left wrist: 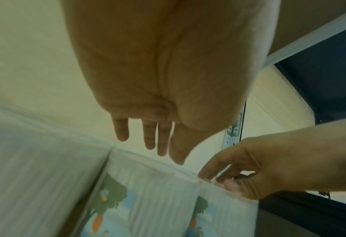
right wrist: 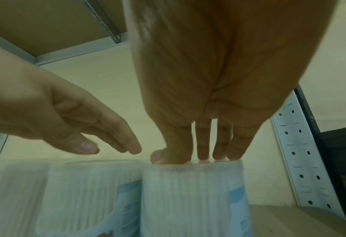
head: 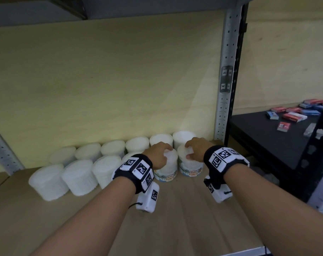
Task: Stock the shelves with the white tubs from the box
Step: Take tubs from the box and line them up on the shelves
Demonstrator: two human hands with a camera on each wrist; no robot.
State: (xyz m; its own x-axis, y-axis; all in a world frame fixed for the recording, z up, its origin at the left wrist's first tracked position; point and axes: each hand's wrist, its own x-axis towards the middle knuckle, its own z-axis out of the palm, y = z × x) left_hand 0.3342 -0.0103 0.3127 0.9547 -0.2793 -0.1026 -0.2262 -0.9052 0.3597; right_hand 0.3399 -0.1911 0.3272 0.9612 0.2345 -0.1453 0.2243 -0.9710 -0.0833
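Two white tubs with blue "Cotton Buds" labels stand side by side at the right end of the front row on the wooden shelf [head: 193,218]. My right hand [head: 190,148] grips the lid of the right tub [head: 191,167] from above, thumb on the near rim and fingertips [right wrist: 202,156] on top. My left hand [head: 166,150] hovers just over the left tub [head: 169,170], its fingers [left wrist: 162,144] straight and holding nothing. The wrist views show both tubs close up, the left tub [left wrist: 152,200] and the right tub [right wrist: 188,200]. The box is not in view.
Several more white tubs fill a back row [head: 136,145] against the pale wall and a front row [head: 79,178] to the left. A perforated metal upright [head: 225,89] bounds the shelf on the right. Beyond it, a black shelf [head: 267,137] holds red and blue small boxes [head: 293,115].
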